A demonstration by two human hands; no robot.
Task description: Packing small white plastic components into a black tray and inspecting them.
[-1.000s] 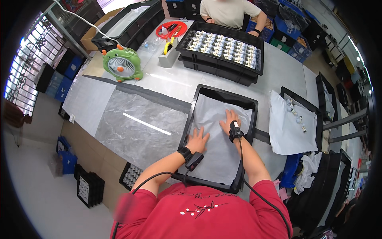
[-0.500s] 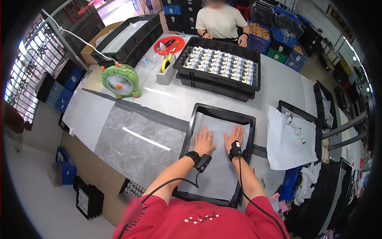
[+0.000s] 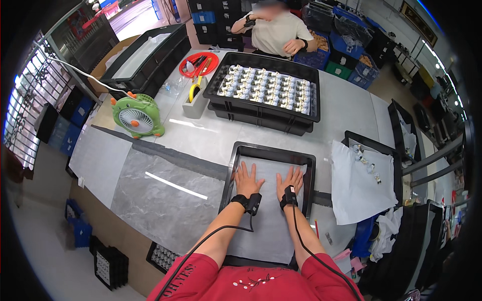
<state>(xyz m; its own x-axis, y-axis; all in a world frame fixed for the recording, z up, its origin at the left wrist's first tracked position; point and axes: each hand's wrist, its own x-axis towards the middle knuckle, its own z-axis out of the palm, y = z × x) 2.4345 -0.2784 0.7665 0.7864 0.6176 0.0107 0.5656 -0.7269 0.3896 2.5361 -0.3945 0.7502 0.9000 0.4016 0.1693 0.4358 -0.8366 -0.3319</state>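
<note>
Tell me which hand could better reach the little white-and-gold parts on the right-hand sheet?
Probably the right hand: it lies in the black rectangular tray, on the side nearer those parts. The left hand is farther across.

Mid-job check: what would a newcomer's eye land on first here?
Probably the bright green fan, standing toward the left of the table. Next, the loaded black tray beyond the hands, carrying rows of small white-and-metal parts. Nearer, the left hand and right hand spread palm-down on the pale sheet inside the lined tray.
</note>
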